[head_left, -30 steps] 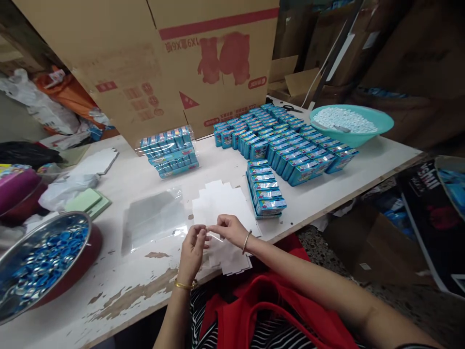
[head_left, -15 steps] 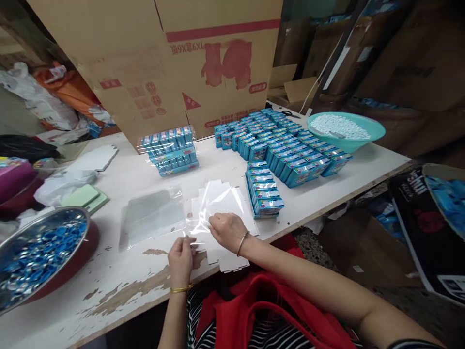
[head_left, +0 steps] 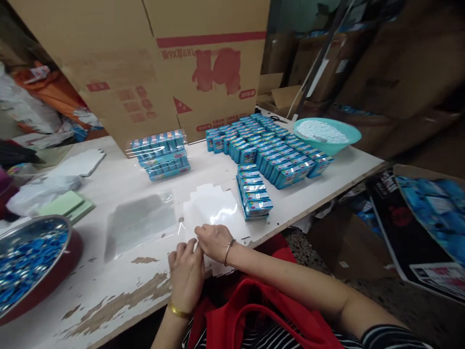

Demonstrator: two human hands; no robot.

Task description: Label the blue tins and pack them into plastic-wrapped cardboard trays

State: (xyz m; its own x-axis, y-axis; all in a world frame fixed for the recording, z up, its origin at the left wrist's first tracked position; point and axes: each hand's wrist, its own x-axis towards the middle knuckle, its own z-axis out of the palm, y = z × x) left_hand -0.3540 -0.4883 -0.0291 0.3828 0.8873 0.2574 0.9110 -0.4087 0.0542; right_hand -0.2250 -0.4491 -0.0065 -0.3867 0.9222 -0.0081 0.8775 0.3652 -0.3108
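Observation:
In front of me my left hand (head_left: 186,274) and my right hand (head_left: 216,245) meet at the table's front edge, fingers closed and touching. Both pinch a clear plastic bag (head_left: 215,213), whose glare shows over the white card sheets (head_left: 196,201); its outline is hard to make out. More flat clear bags (head_left: 141,223) lie to the left of my hands. Just beyond my right hand is a blue tray of small blue boxes (head_left: 254,196). A film-wrapped pack of blue boxes (head_left: 160,155) stands farther back.
Rows of blue boxes (head_left: 269,150) fill the back right, beside a turquoise basin (head_left: 348,138) of white pieces. At left stand a metal bowl (head_left: 74,247) of blue items and green pads (head_left: 67,203). A big carton (head_left: 127,68) rises behind the table (head_left: 119,286).
My left hand has moved up against my right hand and turned knuckles up. The right hand has drawn slightly left and nearer to me. The view has shifted a little.

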